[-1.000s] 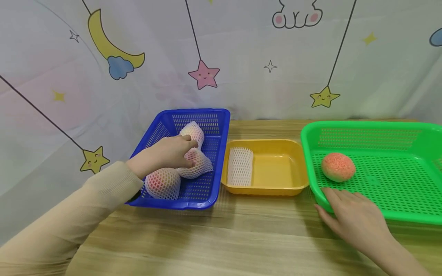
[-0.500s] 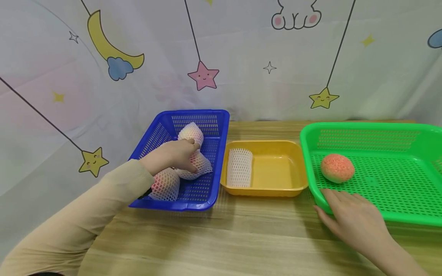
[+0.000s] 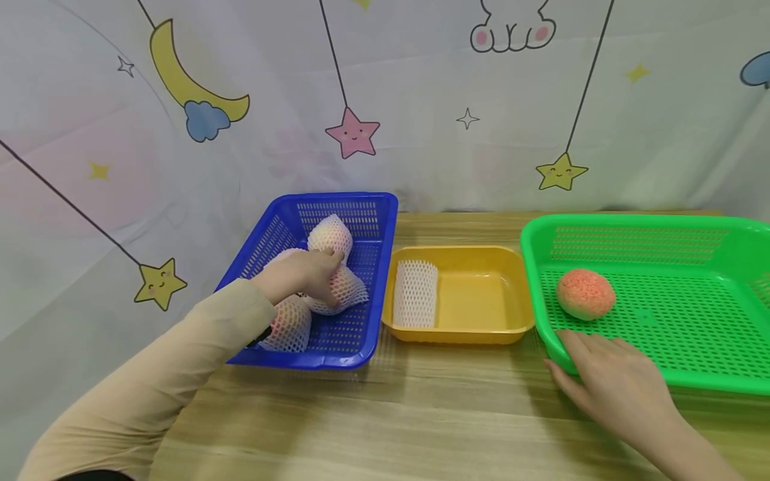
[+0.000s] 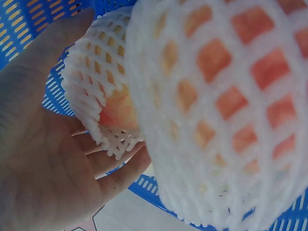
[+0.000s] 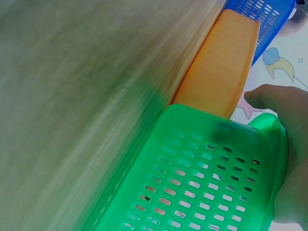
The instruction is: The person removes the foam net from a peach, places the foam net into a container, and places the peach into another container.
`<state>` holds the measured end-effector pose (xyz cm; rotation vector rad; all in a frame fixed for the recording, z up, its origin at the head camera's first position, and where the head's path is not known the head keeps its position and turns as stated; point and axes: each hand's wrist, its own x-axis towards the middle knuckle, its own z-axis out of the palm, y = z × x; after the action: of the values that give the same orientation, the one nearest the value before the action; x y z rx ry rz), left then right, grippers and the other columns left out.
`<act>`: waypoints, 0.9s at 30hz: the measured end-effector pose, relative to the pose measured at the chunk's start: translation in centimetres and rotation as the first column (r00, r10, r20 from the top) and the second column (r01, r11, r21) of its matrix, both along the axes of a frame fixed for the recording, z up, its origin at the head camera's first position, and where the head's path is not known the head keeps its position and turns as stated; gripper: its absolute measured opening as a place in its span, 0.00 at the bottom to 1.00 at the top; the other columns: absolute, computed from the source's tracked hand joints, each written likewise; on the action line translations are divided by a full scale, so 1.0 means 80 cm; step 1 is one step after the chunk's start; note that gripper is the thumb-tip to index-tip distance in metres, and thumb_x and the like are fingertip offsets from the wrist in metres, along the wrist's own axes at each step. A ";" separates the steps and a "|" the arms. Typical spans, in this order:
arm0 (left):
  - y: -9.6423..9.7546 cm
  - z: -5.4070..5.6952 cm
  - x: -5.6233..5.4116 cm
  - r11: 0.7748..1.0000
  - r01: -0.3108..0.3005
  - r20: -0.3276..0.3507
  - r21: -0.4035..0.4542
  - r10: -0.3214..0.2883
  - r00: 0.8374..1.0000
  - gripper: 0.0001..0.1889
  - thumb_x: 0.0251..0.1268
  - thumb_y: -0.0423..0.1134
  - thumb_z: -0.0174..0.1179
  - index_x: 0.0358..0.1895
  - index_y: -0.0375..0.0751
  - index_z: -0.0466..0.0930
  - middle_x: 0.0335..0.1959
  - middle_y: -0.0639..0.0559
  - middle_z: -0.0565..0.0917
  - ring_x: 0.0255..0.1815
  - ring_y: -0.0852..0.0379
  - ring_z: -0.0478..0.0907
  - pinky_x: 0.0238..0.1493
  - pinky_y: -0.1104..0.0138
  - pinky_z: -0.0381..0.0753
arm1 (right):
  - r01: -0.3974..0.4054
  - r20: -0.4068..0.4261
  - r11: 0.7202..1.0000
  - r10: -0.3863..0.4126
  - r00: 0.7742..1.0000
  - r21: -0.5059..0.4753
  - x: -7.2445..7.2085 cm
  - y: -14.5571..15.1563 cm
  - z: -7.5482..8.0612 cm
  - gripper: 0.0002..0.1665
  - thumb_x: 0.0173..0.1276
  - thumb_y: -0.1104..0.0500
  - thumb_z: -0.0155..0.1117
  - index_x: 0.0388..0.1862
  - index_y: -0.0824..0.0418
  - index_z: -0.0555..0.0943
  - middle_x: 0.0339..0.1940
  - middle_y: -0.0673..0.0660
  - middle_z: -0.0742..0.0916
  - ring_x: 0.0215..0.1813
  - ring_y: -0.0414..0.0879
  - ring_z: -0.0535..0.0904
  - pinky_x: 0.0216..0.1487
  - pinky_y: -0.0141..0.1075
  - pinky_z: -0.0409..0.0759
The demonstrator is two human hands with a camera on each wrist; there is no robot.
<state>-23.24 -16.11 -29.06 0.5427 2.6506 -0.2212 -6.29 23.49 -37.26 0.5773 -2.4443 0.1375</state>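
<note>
In the blue basket, my left hand holds a peach in a white foam net, fingers and thumb around its sides. The left wrist view shows this netted peach against the fingers, with another netted peach large in front. Netted peaches also lie behind and nearer the front; one more at the left is mostly hidden by the hand. My right hand grips the near left corner of the green basket, thumb outside. Inside it sits a bare peach.
A yellow tray stands between the two baskets, with a white foam net sleeve lying at its left side. All stand on a wooden table. Behind hangs a printed curtain.
My left hand has moved slightly right and down, and its fingers have come around the middle netted peach. The right hand stays on the green basket's rim.
</note>
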 end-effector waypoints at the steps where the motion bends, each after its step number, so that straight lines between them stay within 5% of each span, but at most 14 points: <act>1: 0.000 -0.001 0.000 1.000 -0.002 0.003 -0.001 0.002 1.000 0.53 0.51 0.53 0.68 0.75 0.34 0.47 0.74 0.33 0.59 0.69 0.37 0.65 0.68 0.46 0.66 | 0.000 -0.002 1.000 0.000 1.000 0.000 0.000 0.000 0.000 0.41 0.73 0.33 0.25 0.41 0.62 0.78 0.23 0.53 0.84 0.23 0.47 0.77 0.22 0.40 0.70; 10: 0.001 -0.012 -0.003 0.999 0.031 -0.015 0.010 -0.031 0.999 0.50 0.48 0.50 0.72 0.71 0.29 0.55 0.69 0.29 0.65 0.70 0.33 0.63 0.69 0.45 0.63 | -0.003 -0.011 1.000 0.003 1.000 0.000 0.000 -0.001 0.001 0.41 0.74 0.34 0.25 0.39 0.62 0.78 0.20 0.51 0.81 0.21 0.46 0.75 0.22 0.39 0.68; 27: 0.004 -0.006 0.001 1.000 0.030 -0.043 -0.007 -0.030 0.999 0.52 0.48 0.50 0.71 0.73 0.33 0.52 0.70 0.29 0.64 0.69 0.32 0.64 0.65 0.43 0.68 | 0.006 0.018 1.000 -0.006 1.000 -0.004 0.001 0.000 0.002 0.39 0.73 0.32 0.27 0.39 0.60 0.77 0.19 0.48 0.79 0.20 0.45 0.73 0.21 0.38 0.68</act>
<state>-23.19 -15.80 -29.52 0.5821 2.6843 -0.2524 -6.19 23.49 -37.10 0.5691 -2.4624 0.1454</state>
